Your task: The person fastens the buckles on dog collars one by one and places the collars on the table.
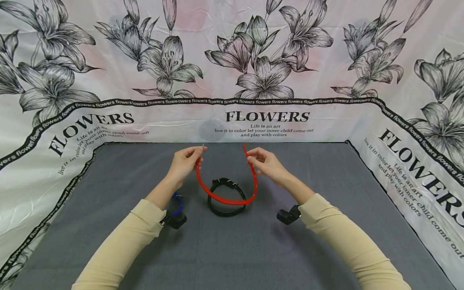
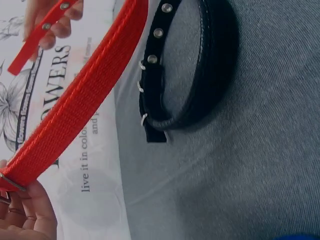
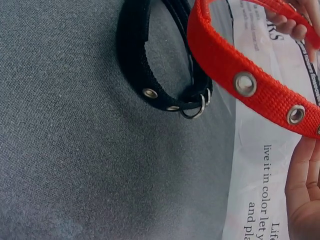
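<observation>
A red collar (image 1: pixel 227 201) of woven strap hangs in a U between my two hands, its ends unfastened. My left hand (image 1: pixel 185 162) pinches the buckle end, where a metal ring and buckle show beside the fingers in the left wrist view. My right hand (image 1: pixel 267 164) holds the other end, which has metal eyelets (image 3: pixel 245 84) along it, and its tip sticks up past the fingers. Below the red strap a black collar (image 1: pixel 226 213) lies buckled into a loop on the grey cloth. The red collar overlaps it in the head view.
A blue collar (image 1: pixel 178 204) lies on the grey tablecloth (image 1: pixel 232 249) by my left wrist, partly hidden behind the arm and wrist camera. A white flower-printed cloth (image 1: pixel 268 125) with lettering rises behind and at both sides of the table.
</observation>
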Action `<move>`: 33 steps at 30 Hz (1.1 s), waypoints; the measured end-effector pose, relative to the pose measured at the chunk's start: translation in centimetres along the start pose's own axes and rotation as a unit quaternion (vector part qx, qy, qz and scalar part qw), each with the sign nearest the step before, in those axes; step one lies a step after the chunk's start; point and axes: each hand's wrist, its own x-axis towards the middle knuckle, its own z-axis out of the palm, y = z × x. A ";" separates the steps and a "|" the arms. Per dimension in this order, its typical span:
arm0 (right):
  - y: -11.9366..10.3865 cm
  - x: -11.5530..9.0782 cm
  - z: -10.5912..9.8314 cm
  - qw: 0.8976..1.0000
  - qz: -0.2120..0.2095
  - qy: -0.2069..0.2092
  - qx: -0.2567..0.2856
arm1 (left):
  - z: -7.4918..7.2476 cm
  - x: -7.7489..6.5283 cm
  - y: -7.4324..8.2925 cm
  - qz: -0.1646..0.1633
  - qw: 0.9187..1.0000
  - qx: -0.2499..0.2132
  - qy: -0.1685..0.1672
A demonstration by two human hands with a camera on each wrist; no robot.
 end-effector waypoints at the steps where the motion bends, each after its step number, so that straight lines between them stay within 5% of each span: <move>1: 0.0 0.0 0.1 1.000 0.004 -0.002 -0.006 | 0.2 0.1 0.0 -0.004 1.000 -0.001 0.000; 10: 0.0 -0.1 0.5 1.000 0.014 -0.013 -0.025 | 1.4 0.1 0.2 -0.021 1.000 0.008 -0.009; 33: -0.2 -0.1 1.8 0.995 0.023 -0.060 -0.077 | 4.3 0.1 -0.6 0.007 0.998 0.049 -0.041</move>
